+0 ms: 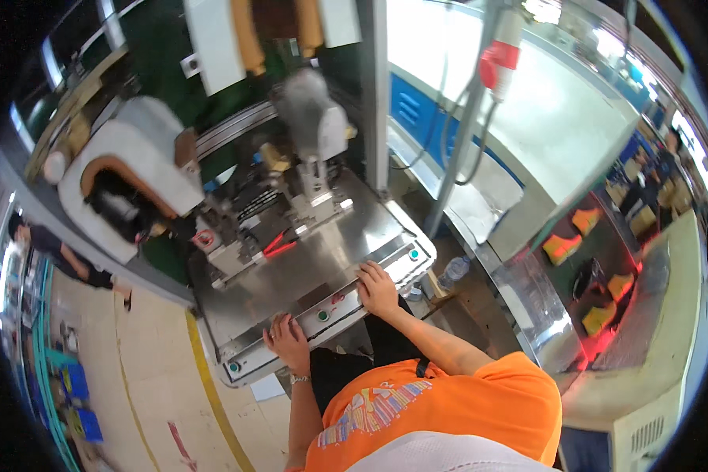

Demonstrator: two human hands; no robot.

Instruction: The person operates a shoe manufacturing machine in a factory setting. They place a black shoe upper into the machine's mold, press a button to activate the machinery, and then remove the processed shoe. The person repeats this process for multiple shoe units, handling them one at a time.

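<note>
Both of my hands lie on the front control strip of a metal machine table (330,263). My left hand (289,344) rests its fingers, stretched out, over the strip's edge left of the middle green button (323,315). Farther right, my right hand (377,289) lies with its fingers spread on the strip, between the middle button and the right green button (414,255). Neither hand holds anything. Beyond them, a red-handled hand tool (279,247) lies between two metal fixtures. Over the right fixture (315,197) stands a blurred grey and white shape (313,114).
A white machine head (126,173) with a brown curved pad stands at the left. To the right, orange shoe pieces (562,249) sit on a conveyor under red light. A plastic bottle (454,271) lies by the table. People stand at far left and far right.
</note>
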